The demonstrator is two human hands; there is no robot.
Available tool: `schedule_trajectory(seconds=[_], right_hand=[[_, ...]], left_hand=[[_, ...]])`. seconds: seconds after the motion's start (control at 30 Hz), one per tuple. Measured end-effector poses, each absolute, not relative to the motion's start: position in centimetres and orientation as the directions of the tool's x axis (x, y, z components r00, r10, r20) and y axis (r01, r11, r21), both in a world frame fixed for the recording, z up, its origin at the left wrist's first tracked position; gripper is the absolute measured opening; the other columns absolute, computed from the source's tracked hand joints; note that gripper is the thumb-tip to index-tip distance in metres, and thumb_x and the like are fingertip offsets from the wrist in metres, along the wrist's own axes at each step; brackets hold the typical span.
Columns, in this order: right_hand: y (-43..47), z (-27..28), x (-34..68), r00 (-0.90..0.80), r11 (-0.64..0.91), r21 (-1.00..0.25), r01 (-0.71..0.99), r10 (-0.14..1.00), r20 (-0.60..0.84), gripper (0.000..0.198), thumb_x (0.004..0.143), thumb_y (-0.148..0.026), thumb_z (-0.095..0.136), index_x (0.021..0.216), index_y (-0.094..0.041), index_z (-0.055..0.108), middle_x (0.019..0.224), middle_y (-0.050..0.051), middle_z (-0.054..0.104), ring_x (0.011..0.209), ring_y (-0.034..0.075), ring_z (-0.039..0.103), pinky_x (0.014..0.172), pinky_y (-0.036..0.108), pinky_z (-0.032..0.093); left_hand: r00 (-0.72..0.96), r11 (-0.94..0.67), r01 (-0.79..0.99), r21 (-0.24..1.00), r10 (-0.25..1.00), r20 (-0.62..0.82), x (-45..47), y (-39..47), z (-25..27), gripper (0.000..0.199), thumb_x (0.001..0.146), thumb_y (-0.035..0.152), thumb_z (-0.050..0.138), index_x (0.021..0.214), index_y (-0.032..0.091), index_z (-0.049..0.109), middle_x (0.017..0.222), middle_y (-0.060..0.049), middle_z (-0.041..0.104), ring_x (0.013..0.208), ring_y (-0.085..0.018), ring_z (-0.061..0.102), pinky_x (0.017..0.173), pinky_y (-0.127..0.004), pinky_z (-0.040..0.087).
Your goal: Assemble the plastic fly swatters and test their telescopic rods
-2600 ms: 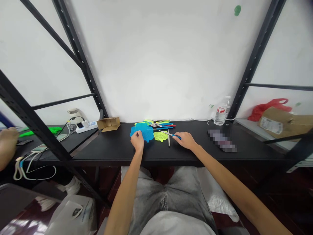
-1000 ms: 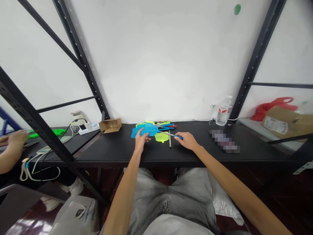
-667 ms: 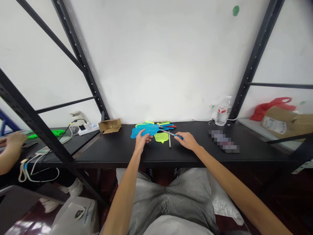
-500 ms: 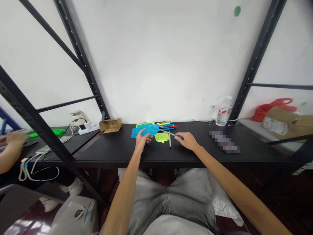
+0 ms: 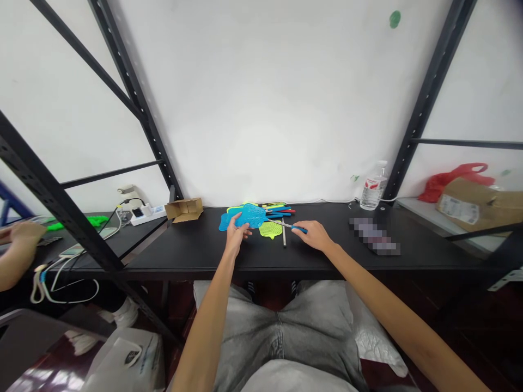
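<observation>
Flat blue plastic mesh swatter (image 5: 256, 215) stretching left from right hand (image 5: 311, 234), long axis running crosswise over black desk (image 5: 171, 250); right fingers gripping blue handle (image 5: 301, 229); left hand (image 5: 234, 236), nearer mesh (image 5: 251, 211), laying thumb across, fingers half-curling (pinch hidden, can't tell).

Vs earlier, blue mesh head (image 5: 254, 216) is now turned neck-right and brought to the blue-handled rod (image 5: 287, 225); left hand (image 5: 235, 233) pinch is opened out.

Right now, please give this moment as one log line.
left hand: holding blue mesh piece | right hand: gripping blue handle | nearby: yellow mesh piece
</observation>
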State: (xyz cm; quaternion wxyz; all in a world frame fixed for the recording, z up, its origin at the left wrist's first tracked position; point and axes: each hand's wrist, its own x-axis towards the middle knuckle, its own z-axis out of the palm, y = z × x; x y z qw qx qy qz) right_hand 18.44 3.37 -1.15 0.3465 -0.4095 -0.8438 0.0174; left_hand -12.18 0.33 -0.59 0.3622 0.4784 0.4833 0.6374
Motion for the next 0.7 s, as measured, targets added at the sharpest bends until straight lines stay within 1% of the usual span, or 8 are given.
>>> schedule_trajectory(seconds=[0.37, 0.5, 0.57, 0.7], right_hand=[[3.41, -1.11, 18.43, -0.425, 0.669, -0.326, 0.668, 0.703, 0.57, 0.03, 0.097, -0.045, 0.051, 0.106, -0.028, 0.074, 0.106, 0.003, 0.076, 0.094, 0.023, 0.07, 0.083, 0.033, 0.05], [3.43, -0.98, 18.39, -0.413, 0.684, -0.372, 0.628, 0.698, 0.585, 0.03, 0.094, -0.044, 0.055, 0.113, -0.028, 0.07, 0.108, 0.003, 0.075, 0.092, 0.022, 0.069, 0.082, 0.032, 0.05], [3.52, -1.01, 18.4, -0.397, 0.682, -0.392, 0.618, 0.701, 0.593, 0.033, 0.092, -0.044, 0.058, 0.119, -0.028, 0.067, 0.108, 0.004, 0.074, 0.09, 0.022, 0.069, 0.081, 0.031, 0.05], [3.95, -1.24, 18.51, -0.312, 0.622, -0.43, 0.654, 0.74, 0.595, 0.039, 0.09, -0.042, 0.058, 0.126, -0.027, 0.062, 0.1, 0.004, 0.073, 0.078, 0.02, 0.067, 0.073, 0.03, 0.049]], left_hand=[[-0.265, -0.291, -0.013, 0.957, 0.923, 0.278, -12.13, -0.11, -0.24, 0.08, 0.074, 0.032, 0.074, 0.147, 0.018, 0.043, 0.071, -0.002, 0.07, 0.056, -0.013, 0.064, 0.051, -0.02, 0.044], [-0.326, -0.284, -0.078, 0.956, 0.913, 0.245, -12.26, 0.16, -0.38, 0.08, 0.074, 0.029, 0.073, 0.147, 0.018, 0.043, 0.074, -0.003, 0.07, 0.055, -0.011, 0.063, 0.051, -0.02, 0.046], [-0.374, -0.286, -0.127, 0.95, 0.9, 0.221, -12.41, 0.42, -0.5, 0.08, 0.075, 0.026, 0.072, 0.148, 0.018, 0.042, 0.073, -0.003, 0.07, 0.055, -0.011, 0.063, 0.052, -0.02, 0.047], [-0.455, -0.297, -0.209, 0.932, 0.873, 0.177, -12.76, 0.88, -0.69, 0.077, 0.075, 0.022, 0.069, 0.147, 0.019, 0.044, 0.069, -0.001, 0.068, 0.053, -0.01, 0.061, 0.051, -0.019, 0.047]])
